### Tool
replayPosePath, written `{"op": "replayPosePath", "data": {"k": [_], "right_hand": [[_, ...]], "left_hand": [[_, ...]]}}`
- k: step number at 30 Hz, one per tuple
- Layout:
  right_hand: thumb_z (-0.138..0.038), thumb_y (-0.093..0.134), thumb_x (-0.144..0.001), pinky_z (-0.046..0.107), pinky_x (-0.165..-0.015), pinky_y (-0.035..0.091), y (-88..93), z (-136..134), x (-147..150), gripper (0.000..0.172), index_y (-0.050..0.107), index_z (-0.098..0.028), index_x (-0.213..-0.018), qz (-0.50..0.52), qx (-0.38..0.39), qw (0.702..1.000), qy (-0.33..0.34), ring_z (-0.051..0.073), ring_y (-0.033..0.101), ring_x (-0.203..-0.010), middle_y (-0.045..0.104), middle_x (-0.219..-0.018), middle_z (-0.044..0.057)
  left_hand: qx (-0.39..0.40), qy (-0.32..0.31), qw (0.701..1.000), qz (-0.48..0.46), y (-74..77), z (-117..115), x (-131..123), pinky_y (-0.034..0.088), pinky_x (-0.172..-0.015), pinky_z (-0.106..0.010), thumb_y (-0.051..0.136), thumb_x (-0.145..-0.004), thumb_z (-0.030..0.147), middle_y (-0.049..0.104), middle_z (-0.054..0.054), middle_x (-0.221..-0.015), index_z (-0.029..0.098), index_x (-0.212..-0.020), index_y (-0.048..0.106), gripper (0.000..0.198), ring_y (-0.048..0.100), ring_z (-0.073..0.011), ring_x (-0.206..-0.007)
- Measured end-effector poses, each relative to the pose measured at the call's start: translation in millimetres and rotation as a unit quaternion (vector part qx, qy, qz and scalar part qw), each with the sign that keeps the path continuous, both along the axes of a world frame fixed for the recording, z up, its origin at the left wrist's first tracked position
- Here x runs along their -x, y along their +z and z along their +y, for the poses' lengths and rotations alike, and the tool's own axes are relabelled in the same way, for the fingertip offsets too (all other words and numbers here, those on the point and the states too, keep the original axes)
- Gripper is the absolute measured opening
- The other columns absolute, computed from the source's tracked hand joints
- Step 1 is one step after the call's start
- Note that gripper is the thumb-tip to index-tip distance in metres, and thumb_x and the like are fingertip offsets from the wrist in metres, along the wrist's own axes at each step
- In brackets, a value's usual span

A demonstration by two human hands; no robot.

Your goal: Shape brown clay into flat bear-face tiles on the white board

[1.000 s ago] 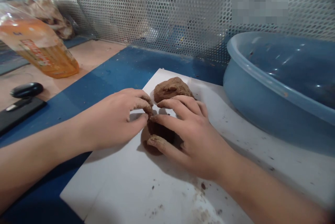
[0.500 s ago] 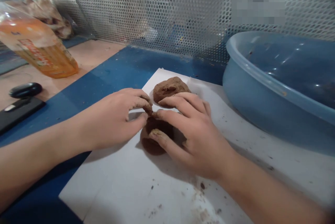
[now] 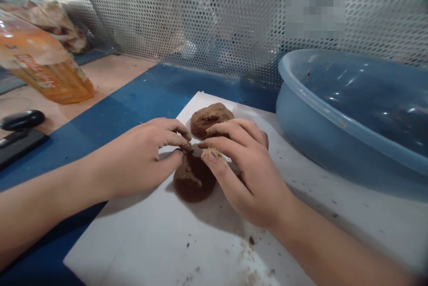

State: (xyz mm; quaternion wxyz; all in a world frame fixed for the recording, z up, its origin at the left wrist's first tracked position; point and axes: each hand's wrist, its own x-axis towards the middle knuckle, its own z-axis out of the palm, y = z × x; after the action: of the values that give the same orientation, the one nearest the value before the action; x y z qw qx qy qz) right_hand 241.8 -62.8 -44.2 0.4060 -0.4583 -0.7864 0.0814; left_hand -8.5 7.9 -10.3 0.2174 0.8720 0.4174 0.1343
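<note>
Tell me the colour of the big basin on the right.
Translucent blue, the basin shows best in the head view.

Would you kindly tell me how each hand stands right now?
Left hand: curled at the far edge of the round brown clay piece; whether it holds it cannot be told.
Right hand: loosely open near that clay, holding nothing visible.

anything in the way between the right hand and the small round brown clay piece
Nothing visible stands between the right hand and the small round brown clay piece; the left hand is at its far edge, with the rough brown clay lump lying beyond.
</note>
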Motion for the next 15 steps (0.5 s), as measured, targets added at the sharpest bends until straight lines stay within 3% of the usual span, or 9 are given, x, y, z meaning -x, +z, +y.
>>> {"op": "replayPosePath", "data": {"k": [15], "right_hand": [[-0.04,0.063,-0.124,0.05,-0.123,0.04,-2.3,2.0,0.3,0.03,0.088,-0.026,-0.116,0.001,-0.004,1.0,-0.002,0.029,0.065,-0.145,0.085,-0.139,0.003]], "left_hand": [[0.002,0.003,1.0,0.014,1.8,1.1,-6.2,0.057,-0.123,-0.044,0.058,-0.107,0.059,0.083,0.006,-0.136,0.037,-0.104,0.086,0.036,0.074,-0.02,-0.131]]}}
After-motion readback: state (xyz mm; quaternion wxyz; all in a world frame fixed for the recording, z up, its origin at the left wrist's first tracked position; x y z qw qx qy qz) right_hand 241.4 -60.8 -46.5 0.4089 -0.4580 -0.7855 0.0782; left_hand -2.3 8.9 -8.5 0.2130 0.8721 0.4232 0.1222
